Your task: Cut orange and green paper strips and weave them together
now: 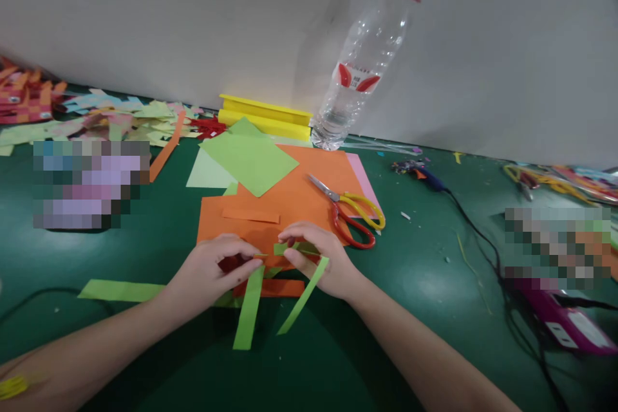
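Note:
Both hands meet low in the middle of the green table (415, 270), over the near edge of an orange paper sheet (290, 196). My left hand (212, 273) is closed in a pinch on green paper strips (251, 309) that hang down toward me, with a dark red piece under its fingers. My right hand (318, 257) pinches the same bundle of green strips from the right; one strip (304, 296) slants down from it. An orange strip (275, 288) lies just below the hands.
Red and yellow scissors (352, 212) lie right of the hands. A green sheet (248, 161), yellow folded paper (265, 117) and a clear bottle (367, 58) stand behind. Paper scraps (111, 119) pile at left. A glue gun (425, 174) with black cable (487, 257) lies right.

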`<state>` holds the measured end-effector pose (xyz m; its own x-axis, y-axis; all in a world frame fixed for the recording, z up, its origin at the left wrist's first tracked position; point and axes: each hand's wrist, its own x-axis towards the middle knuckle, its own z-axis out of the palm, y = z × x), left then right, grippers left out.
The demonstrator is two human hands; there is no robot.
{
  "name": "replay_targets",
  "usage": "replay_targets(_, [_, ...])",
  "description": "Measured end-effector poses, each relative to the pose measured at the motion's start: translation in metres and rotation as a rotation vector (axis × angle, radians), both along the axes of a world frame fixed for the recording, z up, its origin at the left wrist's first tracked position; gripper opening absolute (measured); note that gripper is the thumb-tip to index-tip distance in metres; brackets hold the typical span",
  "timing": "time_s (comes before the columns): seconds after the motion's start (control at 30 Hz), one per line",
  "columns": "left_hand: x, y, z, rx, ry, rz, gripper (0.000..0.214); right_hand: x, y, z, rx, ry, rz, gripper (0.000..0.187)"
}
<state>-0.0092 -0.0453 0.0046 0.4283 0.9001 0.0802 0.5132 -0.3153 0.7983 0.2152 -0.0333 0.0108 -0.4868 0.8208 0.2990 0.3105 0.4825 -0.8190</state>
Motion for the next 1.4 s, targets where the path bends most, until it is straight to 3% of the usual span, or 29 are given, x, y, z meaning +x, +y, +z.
replay_targets(0.2, [0.0, 0.0, 0.002, -0.079, 0.021, 0.022, 0.022, 0.001, 0.0, -0.001, -0.099, -0.029, 0.043, 0.019])
replay_targets(0.3, [0.0, 0.0, 0.003, -0.138, 0.012, 0.062, 0.023, 0.001, 0.0, -0.003, -0.148, -0.022, 0.039, 0.03])
replay_targets(0.5, [0.001, 0.002, 0.006, -0.147, -0.044, 0.103, 0.024, 0.002, 0.0, -0.005, -0.093, -0.016, -0.056, 0.055])
replay_targets(0.73, [-0.001, 0.004, 0.007, -0.177, -0.154, 0.144, 0.023, 0.0, -0.002, -0.004, -0.068, 0.093, -0.135, 0.065])
replay_targets(0.87, [-0.002, 0.005, 0.008, -0.211, -0.205, 0.2, 0.024, -0.002, -0.003, -0.002, 0.012, 0.111, -0.16, 0.074])
replay_targets(1.1, [-0.001, 0.006, 0.008, -0.229, -0.276, 0.281, 0.025, -0.003, 0.0, -0.003, 0.157, 0.198, -0.16, 0.072])
replay_targets(1.4, [-0.002, 0.004, 0.009, -0.171, -0.153, 0.175, 0.023, 0.002, -0.005, 0.001, 0.506, 0.014, -0.215, 0.061])
